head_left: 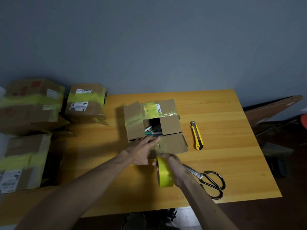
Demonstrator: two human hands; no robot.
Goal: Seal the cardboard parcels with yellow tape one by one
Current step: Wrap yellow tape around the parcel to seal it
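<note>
While flaps (pixel 134 121) gape, scissors (pixel 199 175) and knife (pixel 196 136) lie right.

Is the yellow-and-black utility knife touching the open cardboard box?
Apart. The head view shows bare wooden table between the yellow-and-black utility knife and the open brown cardboard box.

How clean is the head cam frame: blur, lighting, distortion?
Head view: dim, flat light; soft shadow left of the open brown cardboard box on the yellow wooden table. The taped cardboard parcels at the left edge are smeared; yellow-handled utility knife and black-handled steel scissors are sharp. Wide-angle bending skews the table edges; yellow tape roll in the right hand is readable.
</note>
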